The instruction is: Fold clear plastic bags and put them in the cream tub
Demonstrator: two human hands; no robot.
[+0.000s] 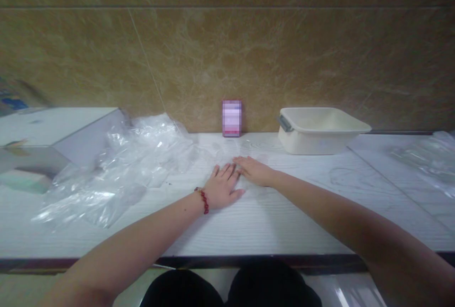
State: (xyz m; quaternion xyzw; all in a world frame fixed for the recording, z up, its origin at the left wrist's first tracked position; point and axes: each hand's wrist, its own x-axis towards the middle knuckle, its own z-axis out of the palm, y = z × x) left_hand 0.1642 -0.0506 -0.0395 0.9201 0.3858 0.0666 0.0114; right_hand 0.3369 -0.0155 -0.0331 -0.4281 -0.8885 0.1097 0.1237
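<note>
My left hand (223, 186), with a red beaded bracelet (203, 200) at the wrist, lies flat with its fingers spread on the white wood-grain table (249, 236). My right hand (254, 171) rests beside it, palm down and fingers stretched out, its fingertips close to the left fingers. Neither hand holds anything. Just beyond the fingers lies something thin and see-through (220, 149), too faint to name. To the left of my hands spreads a crumpled pile of clear plastic bags (142, 155).
Against the tiled wall (227, 56) stands a small phone-like rectangle (232, 118), its face blurred. A cream plastic basin (313, 142) with a grey handle is at the back right. A white box (85, 141) sits left; more clear plastic (430, 160) lies far right.
</note>
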